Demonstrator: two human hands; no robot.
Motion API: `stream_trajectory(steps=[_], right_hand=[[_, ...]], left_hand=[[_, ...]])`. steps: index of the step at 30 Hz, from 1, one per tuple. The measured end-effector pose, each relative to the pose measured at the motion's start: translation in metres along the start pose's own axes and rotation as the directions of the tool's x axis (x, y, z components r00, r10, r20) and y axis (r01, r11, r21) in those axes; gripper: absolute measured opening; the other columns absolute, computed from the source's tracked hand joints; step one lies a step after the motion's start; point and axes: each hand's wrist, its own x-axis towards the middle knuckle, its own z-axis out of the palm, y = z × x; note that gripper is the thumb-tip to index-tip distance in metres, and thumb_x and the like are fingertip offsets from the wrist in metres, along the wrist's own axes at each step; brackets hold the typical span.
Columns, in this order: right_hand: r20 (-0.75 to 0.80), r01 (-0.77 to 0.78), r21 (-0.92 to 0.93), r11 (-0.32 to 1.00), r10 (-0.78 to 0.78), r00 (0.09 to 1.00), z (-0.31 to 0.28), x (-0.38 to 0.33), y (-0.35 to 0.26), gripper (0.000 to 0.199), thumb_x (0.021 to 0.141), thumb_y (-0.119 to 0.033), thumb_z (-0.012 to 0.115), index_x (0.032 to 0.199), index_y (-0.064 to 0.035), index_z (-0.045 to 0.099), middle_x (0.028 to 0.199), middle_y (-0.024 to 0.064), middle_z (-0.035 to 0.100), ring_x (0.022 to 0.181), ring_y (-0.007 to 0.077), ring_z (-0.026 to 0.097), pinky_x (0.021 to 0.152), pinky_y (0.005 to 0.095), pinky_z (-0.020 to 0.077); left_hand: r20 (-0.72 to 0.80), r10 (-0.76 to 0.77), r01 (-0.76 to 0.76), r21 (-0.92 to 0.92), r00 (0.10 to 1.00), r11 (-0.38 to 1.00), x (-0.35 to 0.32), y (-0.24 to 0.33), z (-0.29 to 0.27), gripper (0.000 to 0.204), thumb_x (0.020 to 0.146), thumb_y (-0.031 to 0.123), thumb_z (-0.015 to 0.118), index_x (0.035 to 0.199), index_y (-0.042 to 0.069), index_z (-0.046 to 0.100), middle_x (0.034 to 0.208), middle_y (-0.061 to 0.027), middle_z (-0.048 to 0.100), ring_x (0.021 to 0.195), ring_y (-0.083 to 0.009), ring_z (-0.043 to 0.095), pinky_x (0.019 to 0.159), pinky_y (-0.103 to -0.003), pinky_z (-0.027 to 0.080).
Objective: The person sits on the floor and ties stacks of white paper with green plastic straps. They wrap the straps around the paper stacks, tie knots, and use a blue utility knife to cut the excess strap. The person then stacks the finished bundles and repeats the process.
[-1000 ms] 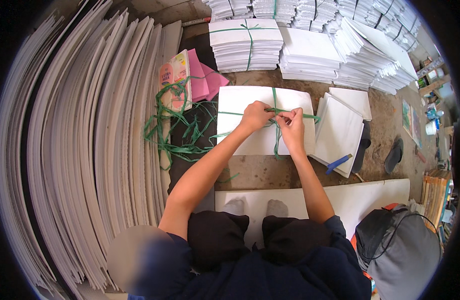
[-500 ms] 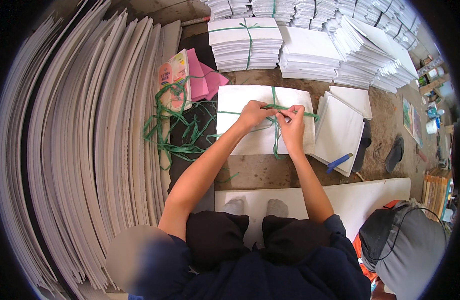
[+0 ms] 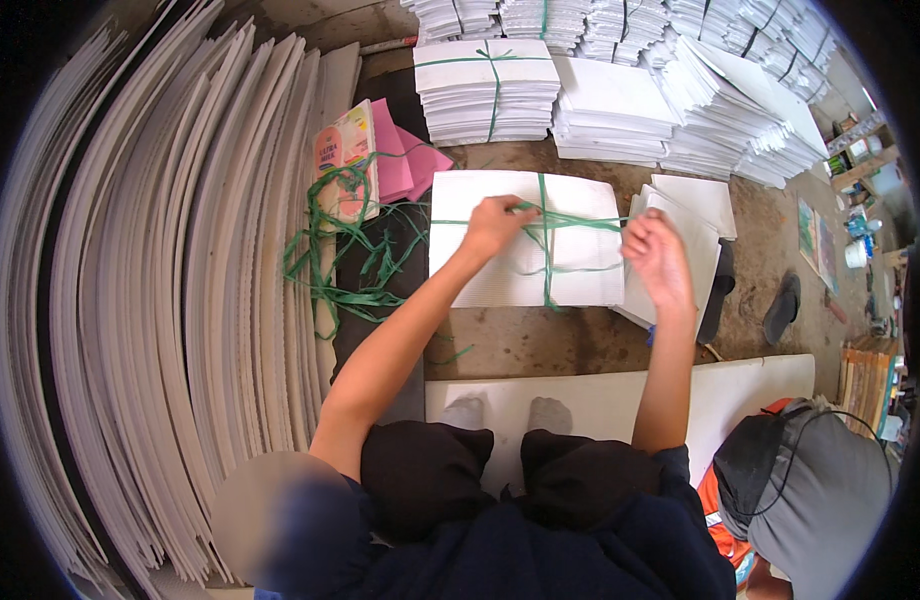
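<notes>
In front of me lies a bundle of white corrugated sheets [image 3: 480,270], with green plastic string [image 3: 546,250] crossed over its top. My left hand [image 3: 495,230] is closed over the bundle's middle, pinching the string near the crossing. Beyond the bundle's right edge, my right hand [image 3: 660,255] is closed on the string's other end, and the strand runs taut between the two hands. A thinner loop of string sags across the top below them. Most of a blue cutter is hidden behind my right forearm, on loose white sheets [image 3: 695,215] right of the bundle.
Tangled green string [image 3: 355,295] and pink sheets [image 3: 420,165] lie to the left, beside tall upright boards [image 3: 250,250]. A tied stack [image 3: 480,100] and other white stacks [image 3: 615,110] stand at the back. Dark sandals [image 3: 783,308] are on the floor. Another person [image 3: 820,490] is at the lower right.
My right hand has moved right, away from the crossing, drawing the string out straight. My left hand has shifted slightly left. The blue cutter has become mostly covered by my right arm.
</notes>
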Motion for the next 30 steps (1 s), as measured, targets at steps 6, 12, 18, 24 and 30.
stream_trajectory(steps=[6,12,18,24,30], right_hand=[[-0.043,0.289,-0.029,0.957,-0.290,0.956,-0.006,-0.040,-0.058,0.011,0.082,-0.002,0.047,0.085,-0.0094,0.039,0.065,-0.0013,0.036,0.051,0.0060,0.029,0.047,0.0203,0.0245],[0.091,0.451,-0.129,0.883,-0.442,0.892,0.052,-0.062,-0.039,0.012,0.082,-0.001,0.046,0.086,-0.0103,0.038,0.066,-0.0014,0.035,0.051,0.0055,0.028,0.048,0.0201,0.0248],[0.427,0.293,-0.854,0.429,0.257,0.867,0.047,-0.064,-0.002,0.010,0.082,-0.003,0.043,0.087,-0.0073,0.036,0.065,0.0041,0.043,0.058,0.0102,0.042,0.051,0.0249,0.0351],[0.147,0.183,-0.974,-0.135,0.240,0.959,0.002,-0.051,0.032,0.015,0.082,-0.009,0.051,0.092,-0.0046,0.040,0.068,0.0111,0.053,0.066,0.0285,0.054,0.062,0.0359,0.0411],[0.222,0.195,-0.973,-0.127,-0.250,0.943,-0.005,-0.033,0.038,0.028,0.079,-0.020,0.060,0.095,-0.0008,0.046,0.091,0.0159,0.054,0.088,0.0339,0.049,0.075,0.0408,0.0407]], left_hand=[[-0.034,0.156,-0.153,0.075,0.987,0.985,-0.010,0.020,-0.046,0.027,0.078,0.032,0.059,0.081,0.007,0.069,0.058,-0.0099,0.055,0.053,-0.0169,0.051,0.055,-0.030,0.041],[0.038,0.235,-0.237,0.234,0.971,0.943,-0.039,0.049,-0.064,0.029,0.083,0.028,0.053,0.078,0.003,0.066,0.057,-0.0113,0.054,0.053,-0.0168,0.049,0.055,-0.030,0.039],[-0.090,0.242,-0.209,0.276,0.966,0.938,-0.074,0.040,-0.104,0.027,0.081,0.027,0.056,0.076,0.002,0.064,0.059,-0.0125,0.058,0.051,-0.0237,0.055,0.054,-0.032,0.042],[0.001,0.257,-0.205,0.607,0.966,0.768,-0.091,-0.021,-0.110,0.024,0.077,0.028,0.060,0.070,0.004,0.063,0.060,-0.0094,0.059,0.059,-0.0243,0.058,0.060,-0.037,0.043],[-0.026,0.412,-0.209,0.831,0.911,0.516,-0.088,-0.020,-0.086,0.029,0.069,0.030,0.068,0.088,0.011,0.058,0.085,-0.0087,0.054,0.088,-0.0248,0.053,0.076,-0.040,0.039]])
